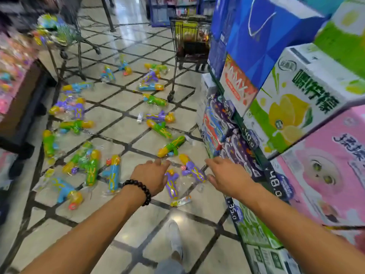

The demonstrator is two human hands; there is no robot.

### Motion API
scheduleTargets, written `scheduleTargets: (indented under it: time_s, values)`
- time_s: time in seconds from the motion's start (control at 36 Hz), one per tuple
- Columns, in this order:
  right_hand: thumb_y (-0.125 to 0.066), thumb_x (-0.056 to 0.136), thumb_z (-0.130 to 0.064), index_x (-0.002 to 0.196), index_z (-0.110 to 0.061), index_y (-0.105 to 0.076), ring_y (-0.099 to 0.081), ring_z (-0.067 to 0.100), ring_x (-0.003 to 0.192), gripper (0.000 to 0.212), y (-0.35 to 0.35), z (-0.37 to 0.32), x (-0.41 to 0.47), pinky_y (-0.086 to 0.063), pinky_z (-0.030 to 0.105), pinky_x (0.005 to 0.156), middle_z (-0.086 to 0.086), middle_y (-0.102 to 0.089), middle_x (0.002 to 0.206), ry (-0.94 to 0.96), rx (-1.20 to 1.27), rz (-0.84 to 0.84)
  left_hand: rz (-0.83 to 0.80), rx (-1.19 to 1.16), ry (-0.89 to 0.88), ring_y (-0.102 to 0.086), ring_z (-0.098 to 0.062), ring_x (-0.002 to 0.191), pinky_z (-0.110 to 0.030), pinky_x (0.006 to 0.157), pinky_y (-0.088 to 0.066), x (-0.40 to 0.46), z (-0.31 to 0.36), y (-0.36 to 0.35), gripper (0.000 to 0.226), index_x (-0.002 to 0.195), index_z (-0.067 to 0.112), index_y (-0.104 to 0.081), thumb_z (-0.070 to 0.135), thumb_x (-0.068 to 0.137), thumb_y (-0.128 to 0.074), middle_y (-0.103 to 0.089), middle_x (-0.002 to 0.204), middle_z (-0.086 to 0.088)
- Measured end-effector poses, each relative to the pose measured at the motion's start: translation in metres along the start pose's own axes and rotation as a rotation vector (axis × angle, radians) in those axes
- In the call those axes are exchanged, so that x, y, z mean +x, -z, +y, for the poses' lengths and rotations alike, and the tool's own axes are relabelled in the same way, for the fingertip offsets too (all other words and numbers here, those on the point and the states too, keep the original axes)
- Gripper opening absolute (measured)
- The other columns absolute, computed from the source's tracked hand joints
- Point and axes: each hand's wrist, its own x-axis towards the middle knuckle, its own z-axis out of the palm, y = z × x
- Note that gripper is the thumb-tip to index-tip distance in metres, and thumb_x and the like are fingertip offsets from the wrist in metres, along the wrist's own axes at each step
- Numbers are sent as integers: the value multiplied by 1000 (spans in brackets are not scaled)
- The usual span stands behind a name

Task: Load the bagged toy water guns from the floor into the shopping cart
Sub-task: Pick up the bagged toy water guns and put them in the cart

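Several bagged toy water guns lie scattered over the tiled floor. Nearest me are two purple ones in clear bags, one [172,184] under my left hand and one [192,169] between my hands. My left hand [152,176], with a dark bead bracelet on the wrist, hovers over them with fingers apart and holds nothing. My right hand [225,175] reaches in from the right, open, its fingertips close to the second bag's edge. A green gun [171,146] lies just beyond. A shopping cart [189,46] stands farther down the aisle, with items inside.
Shelves of stacked drink cartons [296,107] with price tags line the right side, close to my right arm. A second cart [65,34] with bagged toys stands at the far left, beside a low display of pink goods [13,76]. My shoe [175,240] is below.
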Motion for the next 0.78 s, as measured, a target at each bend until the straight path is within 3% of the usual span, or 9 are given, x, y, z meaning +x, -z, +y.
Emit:
scheduleTargets:
  time_s: [0.17,0.25,0.44,0.61,0.78]
  values:
    - [-52,100,-40,148,-22,-34,-59,34,110,55,2,13,72,-58,47,77,5,-55,128,58,-73,-15,-47,-13,30,-57,-29,118,-39,80,-48,56,-21,0,53,150,32,-30,44,101,-45,-50,139,-3]
    - [-51,101,-39,154,-23,-26,-58,34,112,61,-5,18,102,-57,45,78,5,-53,133,87,-85,-37,-74,-21,47,-56,-29,119,-37,73,-41,74,-24,-8,56,153,31,-27,43,101,-45,-51,139,-3]
    - [-49,101,-39,150,-23,-31,-58,33,111,54,-29,37,156,-57,46,77,5,-48,137,143,-65,-101,-101,-86,120,-53,-29,126,-37,81,-45,107,-25,-27,61,155,31,-23,42,101,-48,-43,149,-4]
    - [-51,100,-38,143,-25,-37,-58,33,113,47,-50,61,196,-55,44,76,3,-47,140,182,-39,-159,-101,-81,201,-51,-26,129,-36,85,-47,130,-21,-38,56,155,29,-24,43,104,-43,-47,146,0]
    - [-51,99,-37,144,-22,-35,-59,32,112,50,-85,85,236,-58,45,78,6,-49,136,194,-55,-172,-138,-70,256,-56,-26,122,-37,68,-35,165,-19,-81,53,152,29,-25,44,103,-41,-51,141,0]
